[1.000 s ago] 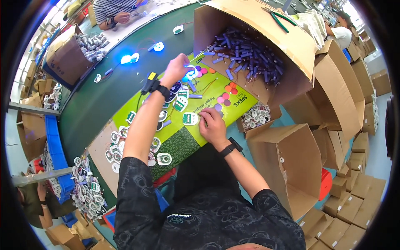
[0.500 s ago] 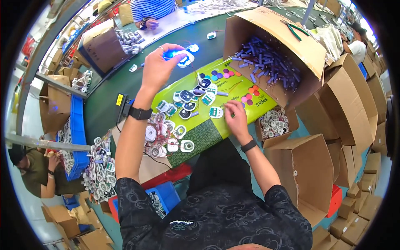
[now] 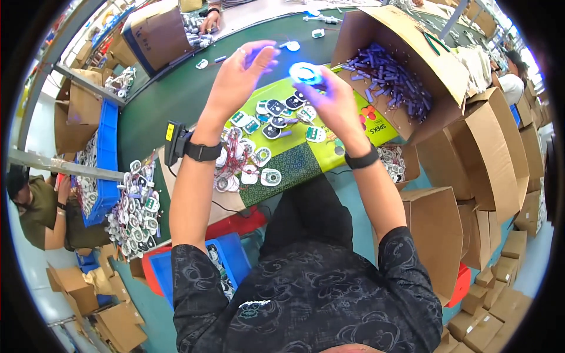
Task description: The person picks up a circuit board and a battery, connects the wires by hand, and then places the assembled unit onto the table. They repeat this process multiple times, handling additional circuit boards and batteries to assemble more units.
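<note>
A: What has changed over the last second?

B: Both hands have come up off the green mat (image 3: 347, 132). A second ago the right hand (image 3: 332, 100) lay flat among the small round gadgets (image 3: 273, 126) there, and the left hand (image 3: 241, 73) was reaching out toward the dark green tabletop (image 3: 176, 100). Now the two meet in the air above the mat.

A: And the glowing piece?

B: The round blue-lit disc (image 3: 305, 72) is pinched at the right hand's fingertips, raised between the two hands, just in front of the open cardboard box (image 3: 435, 70) full of purple sticks (image 3: 388, 76). Half a second back a blue-lit piece was in the left hand, so I judge it has passed across, lit and under inspection.

A: How is the left hand set?

B: Fingers spread wide and curled loosely, palm toward the disc, close beside it but holding nothing that I can see. The wrist carries a black band with a small device (image 3: 173, 141).

A: The arms?

B: Both forearms rise steeply from the lower edge, elbows bent, wrists near each other.
</note>
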A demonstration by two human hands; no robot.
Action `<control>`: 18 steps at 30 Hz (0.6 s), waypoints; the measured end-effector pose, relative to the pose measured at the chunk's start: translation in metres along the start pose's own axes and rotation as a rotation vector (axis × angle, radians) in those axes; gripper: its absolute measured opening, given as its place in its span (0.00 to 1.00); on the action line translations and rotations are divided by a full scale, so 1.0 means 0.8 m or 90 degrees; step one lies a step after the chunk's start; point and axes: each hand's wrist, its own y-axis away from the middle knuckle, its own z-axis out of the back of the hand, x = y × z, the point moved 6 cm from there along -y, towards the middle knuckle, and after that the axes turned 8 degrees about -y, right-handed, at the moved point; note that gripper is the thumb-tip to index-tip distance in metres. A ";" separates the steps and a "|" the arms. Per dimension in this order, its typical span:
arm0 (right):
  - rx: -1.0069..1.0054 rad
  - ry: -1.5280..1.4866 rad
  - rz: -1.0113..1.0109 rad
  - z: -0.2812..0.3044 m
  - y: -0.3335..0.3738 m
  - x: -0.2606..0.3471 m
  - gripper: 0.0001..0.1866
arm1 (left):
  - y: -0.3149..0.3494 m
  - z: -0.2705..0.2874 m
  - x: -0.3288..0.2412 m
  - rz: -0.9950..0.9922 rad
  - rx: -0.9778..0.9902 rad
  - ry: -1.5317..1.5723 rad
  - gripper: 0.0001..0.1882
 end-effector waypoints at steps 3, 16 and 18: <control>-0.064 -0.156 -0.053 0.035 0.031 -0.037 0.17 | 0.028 -0.015 0.069 0.129 0.027 -0.196 0.18; -0.243 -0.279 -0.158 0.138 0.135 -0.126 0.15 | 0.065 -0.153 0.163 -0.036 0.303 -0.402 0.14; -0.245 -0.231 -0.188 0.149 0.154 -0.151 0.15 | 0.064 -0.148 0.149 -0.119 0.194 -0.420 0.11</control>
